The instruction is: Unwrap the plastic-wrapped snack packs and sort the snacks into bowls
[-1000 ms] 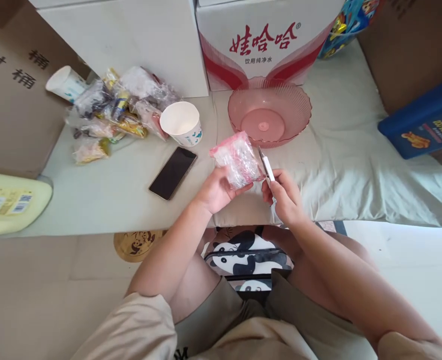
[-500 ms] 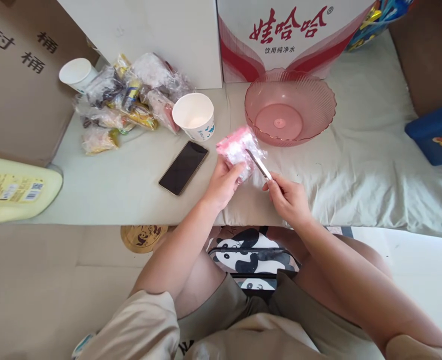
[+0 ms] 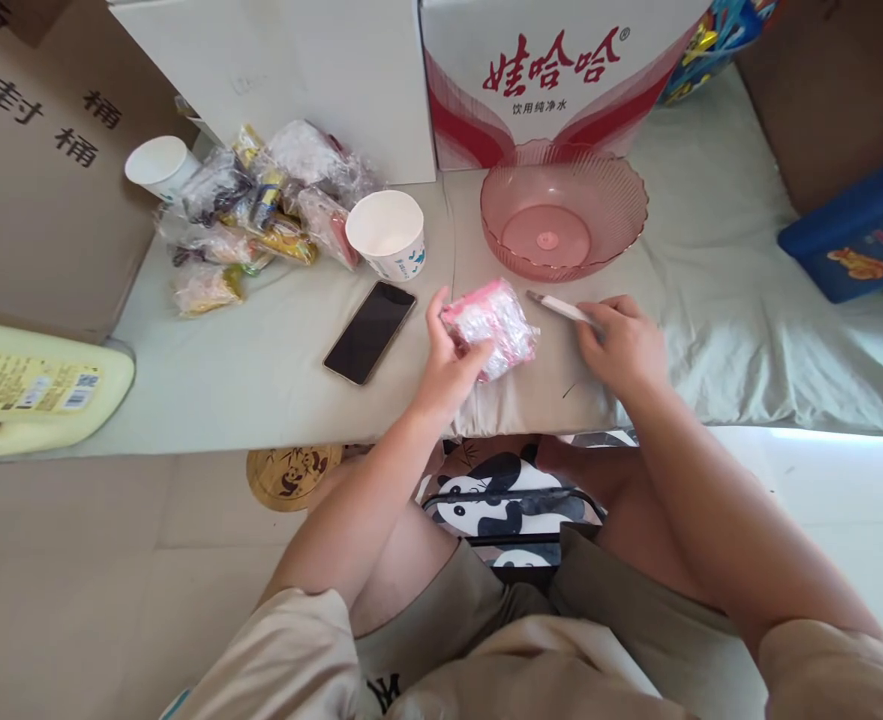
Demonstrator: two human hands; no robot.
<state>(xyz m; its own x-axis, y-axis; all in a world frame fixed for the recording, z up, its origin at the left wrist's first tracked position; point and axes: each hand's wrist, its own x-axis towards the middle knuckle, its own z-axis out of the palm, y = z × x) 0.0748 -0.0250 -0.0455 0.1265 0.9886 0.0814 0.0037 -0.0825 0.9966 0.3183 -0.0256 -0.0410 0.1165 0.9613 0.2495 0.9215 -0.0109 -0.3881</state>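
My left hand (image 3: 452, 350) grips a pink-and-white packet (image 3: 495, 330) wrapped in shiny clear plastic, thumb across its near side. To the right, my right hand (image 3: 625, 345) is closed around a small knife (image 3: 559, 305) with a pale handle. The knife lies low over the cloth, its tip pointing left toward the packet but apart from it. Just behind both hands stands a ribbed pink see-through bowl (image 3: 561, 262). A black phone (image 3: 370, 332) lies flat to the left of the packet.
Several plastic-wrapped packets (image 3: 261, 215) are heaped at the back left, between a white paper cup (image 3: 160, 165) and another paper cup (image 3: 386, 240). A white carton (image 3: 546, 80) stands behind the bowl. A yellow jug (image 3: 43, 390) is far left, a blue container (image 3: 853, 245) right.
The knife has come away from the packet as my right hand moved right and lowered it toward the cloth. My left hand still holds the packet, slightly lower and to the right.
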